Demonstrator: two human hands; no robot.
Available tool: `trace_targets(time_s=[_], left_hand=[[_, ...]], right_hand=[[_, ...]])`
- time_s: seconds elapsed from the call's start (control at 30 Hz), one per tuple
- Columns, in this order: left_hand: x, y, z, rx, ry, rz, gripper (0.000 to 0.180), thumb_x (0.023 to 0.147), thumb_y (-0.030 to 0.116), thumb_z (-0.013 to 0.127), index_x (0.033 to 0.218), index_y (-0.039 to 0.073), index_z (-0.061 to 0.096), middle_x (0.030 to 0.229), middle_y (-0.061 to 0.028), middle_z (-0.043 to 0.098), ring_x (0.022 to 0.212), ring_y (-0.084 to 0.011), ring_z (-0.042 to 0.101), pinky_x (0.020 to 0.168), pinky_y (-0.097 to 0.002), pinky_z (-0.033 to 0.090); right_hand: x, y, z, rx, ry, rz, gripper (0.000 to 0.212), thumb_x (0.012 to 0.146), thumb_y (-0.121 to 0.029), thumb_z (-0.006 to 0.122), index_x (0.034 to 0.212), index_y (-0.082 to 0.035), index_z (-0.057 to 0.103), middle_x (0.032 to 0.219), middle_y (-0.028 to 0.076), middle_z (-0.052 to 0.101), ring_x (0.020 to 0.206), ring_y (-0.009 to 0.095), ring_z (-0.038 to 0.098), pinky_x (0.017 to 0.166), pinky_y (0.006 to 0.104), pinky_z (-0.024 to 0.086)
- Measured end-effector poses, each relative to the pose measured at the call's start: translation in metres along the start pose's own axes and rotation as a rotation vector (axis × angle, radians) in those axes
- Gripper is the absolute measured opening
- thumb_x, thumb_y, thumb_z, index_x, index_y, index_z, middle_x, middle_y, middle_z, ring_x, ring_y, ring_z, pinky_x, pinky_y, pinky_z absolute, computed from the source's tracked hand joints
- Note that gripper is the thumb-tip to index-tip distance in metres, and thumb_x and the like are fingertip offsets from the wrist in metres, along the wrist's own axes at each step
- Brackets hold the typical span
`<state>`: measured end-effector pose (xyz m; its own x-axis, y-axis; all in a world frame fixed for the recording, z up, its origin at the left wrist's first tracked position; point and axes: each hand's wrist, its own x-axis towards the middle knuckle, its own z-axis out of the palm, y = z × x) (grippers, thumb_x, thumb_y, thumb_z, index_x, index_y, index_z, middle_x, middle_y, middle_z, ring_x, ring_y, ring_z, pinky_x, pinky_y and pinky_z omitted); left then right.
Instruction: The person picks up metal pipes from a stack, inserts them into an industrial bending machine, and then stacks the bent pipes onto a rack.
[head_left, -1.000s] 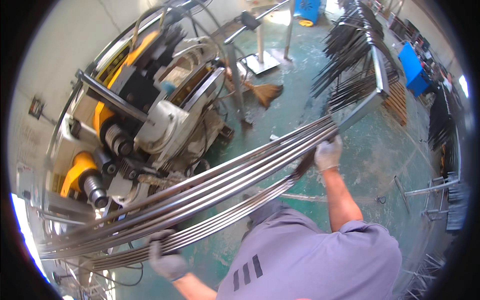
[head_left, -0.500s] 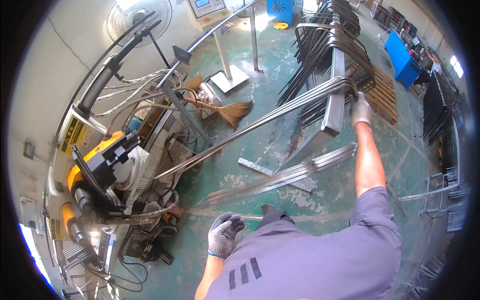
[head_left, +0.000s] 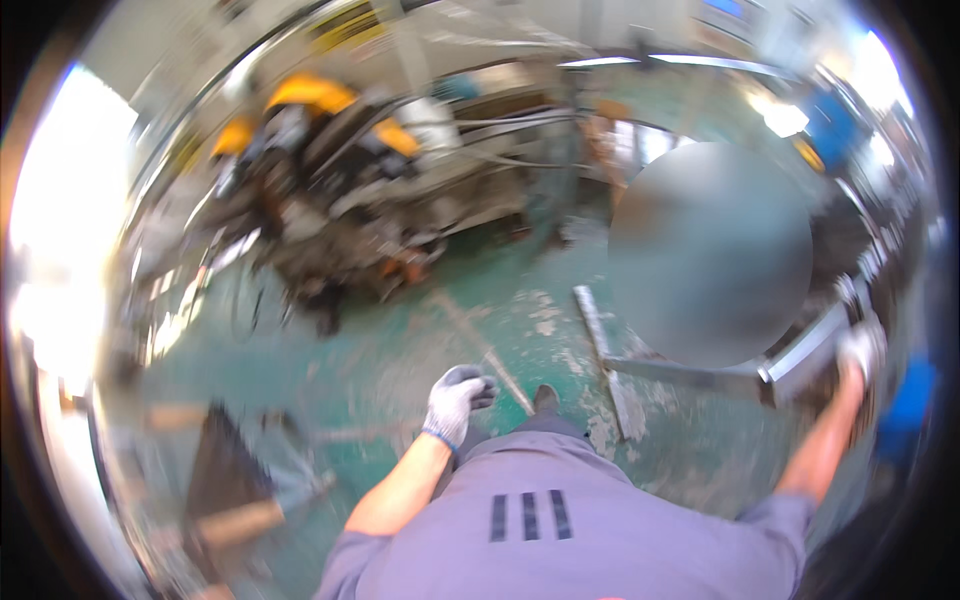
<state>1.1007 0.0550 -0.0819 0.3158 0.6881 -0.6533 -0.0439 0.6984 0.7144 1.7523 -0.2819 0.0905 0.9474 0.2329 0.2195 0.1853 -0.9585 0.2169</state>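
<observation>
Compared with the earlier frame, the smooth, square-edged metal rack (head_left: 808,350) is seen farther right. Beside it, the right hand (head_left: 862,350) is blurred; its grip cannot be told. Dark rods (head_left: 840,250) are smeared behind the rack. Left of it, the knit-gloved left hand (head_left: 460,402) is held half-curled, empty.

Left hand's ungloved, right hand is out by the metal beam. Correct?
Not quite: the left hand wears a whitish glove, as the head view shows. The right hand is indeed out by the metal beam.
</observation>
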Motion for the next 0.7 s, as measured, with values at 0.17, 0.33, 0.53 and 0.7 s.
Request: trace_targets(time_s=[0.17, 0.33, 0.53, 0.7], left_hand=[[-0.017, -0.02, -0.091, -0.07, 0.219, -0.038, 0.02, 0.095, 0.004, 0.064, 0.115, 0.002, 0.063, 0.101, -0.0148, 0.074, 0.082, -0.0237, 0.073, 0.072, -0.0357, 0.061], [-0.035, -0.013, -0.185, -0.228, 0.259, 0.107, 0.019, 0.096, 0.002, 0.062, 0.114, 0.003, 0.062, 0.1, -0.012, 0.074, 0.084, -0.0204, 0.072, 0.076, -0.0335, 0.061], [-0.1, 0.01, -0.377, -0.099, 0.574, 0.443, 0.019, 0.093, 0.0, 0.064, 0.112, 0.002, 0.066, 0.1, -0.0086, 0.075, 0.089, -0.0162, 0.072, 0.079, -0.0317, 0.059], [-0.232, 0.04, -0.601, 0.436, 1.23, 0.756, 0.013, 0.092, 0.006, 0.067, 0.104, 0.004, 0.07, 0.093, -0.0087, 0.076, 0.087, -0.0164, 0.072, 0.082, -0.032, 0.057]], right_hand=[[0.073, 0.018, 0.072, 0.05, 0.054, -0.052, 0.038, 0.1, -0.02, 0.051, 0.121, 0.002, 0.073, 0.123, 0.03, 0.071, 0.113, 0.042, 0.071, 0.099, 0.049, 0.054], [0.045, -0.126, -0.018, 0.031, 0.233, -0.099, 0.039, 0.101, -0.026, 0.054, 0.123, 0.002, 0.073, 0.123, 0.028, 0.072, 0.113, 0.04, 0.071, 0.1, 0.046, 0.053], [-0.089, -0.383, -0.021, 0.361, 0.169, -0.354, 0.042, 0.103, -0.032, 0.057, 0.125, 0.001, 0.072, 0.122, 0.025, 0.074, 0.114, 0.037, 0.071, 0.1, 0.0423, 0.053], [-0.376, -0.621, 0.035, 0.503, -0.256, -0.691, 0.038, 0.097, -0.033, 0.071, 0.114, 0.001, 0.073, 0.11, 0.014, 0.076, 0.103, 0.027, 0.07, 0.098, 0.0365, 0.053]])
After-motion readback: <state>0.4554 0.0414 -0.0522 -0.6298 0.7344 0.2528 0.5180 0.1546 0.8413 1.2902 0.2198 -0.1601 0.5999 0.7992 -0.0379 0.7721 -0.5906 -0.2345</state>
